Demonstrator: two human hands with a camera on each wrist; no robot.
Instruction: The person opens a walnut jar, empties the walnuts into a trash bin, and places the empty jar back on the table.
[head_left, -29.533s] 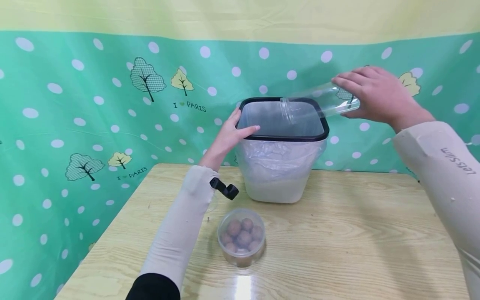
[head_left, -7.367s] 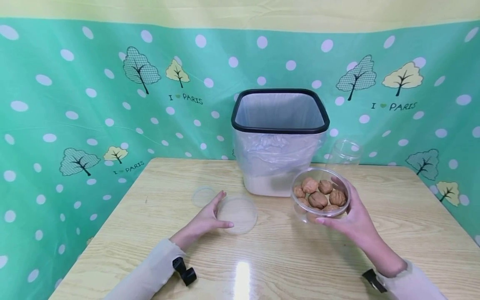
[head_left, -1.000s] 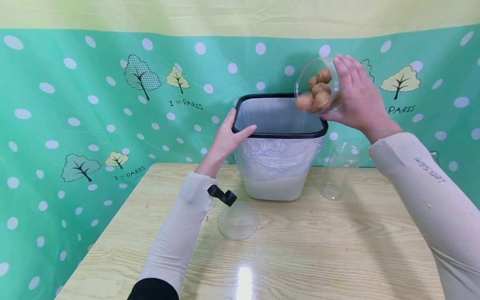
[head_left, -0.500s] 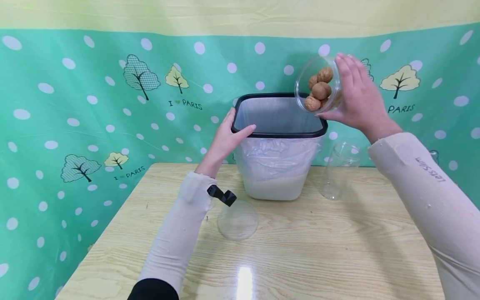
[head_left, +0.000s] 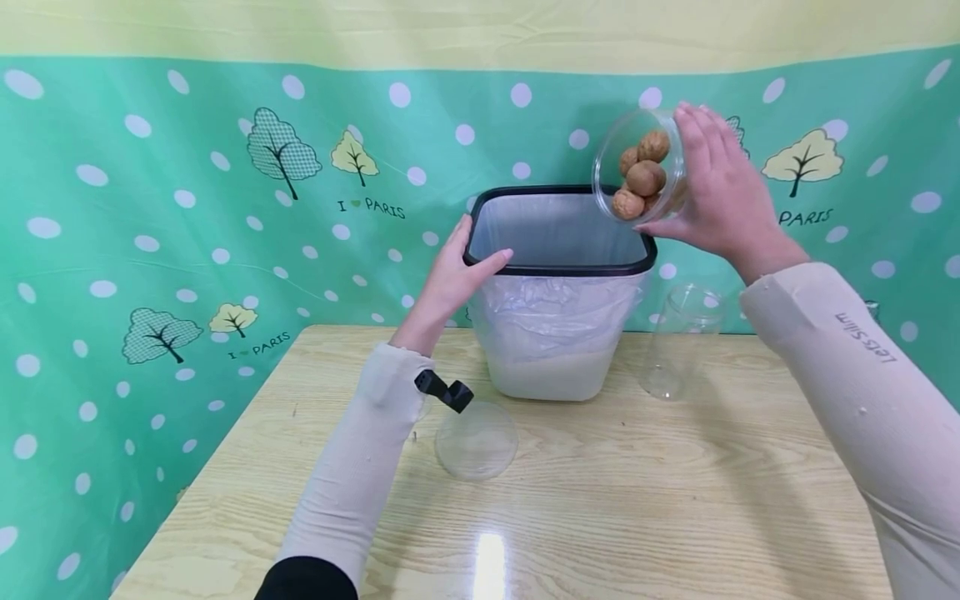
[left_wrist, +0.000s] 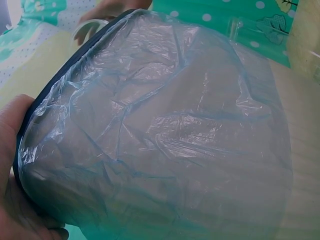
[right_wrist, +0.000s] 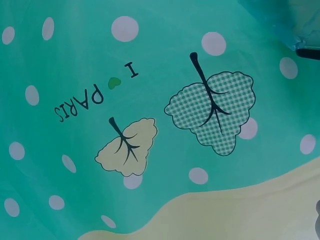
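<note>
My left hand (head_left: 459, 271) grips the near left corner of the trash bin's black rim (head_left: 570, 271), thumb over the edge. In the left wrist view, the crinkled plastic liner (left_wrist: 160, 120) covers the bin's outer side, and my fingers (left_wrist: 10, 130) curl at the rim. Above the bin's right side, my right hand (head_left: 727, 196) holds a clear round jar (head_left: 611, 154) tipped sideways, its mouth facing left. Several walnuts (head_left: 646, 178) lie inside it. The bottom of the bin is hidden. The right wrist view shows neither my right hand nor the jar.
A tall clear jar (head_left: 678, 346) stands upright right of the bin. On the wooden table (head_left: 637, 500) lies a clear round lid (head_left: 477, 442), in front of the bin. A smaller lid is mostly hidden behind my left wrist. A polka-dot curtain (head_left: 225, 167) hangs behind the table.
Earlier my right hand tipped the tall jar, which now stands upright. The round jar has lost its lid and been lifted over the bin. A walnut blurred at its mouth is gone from view.
</note>
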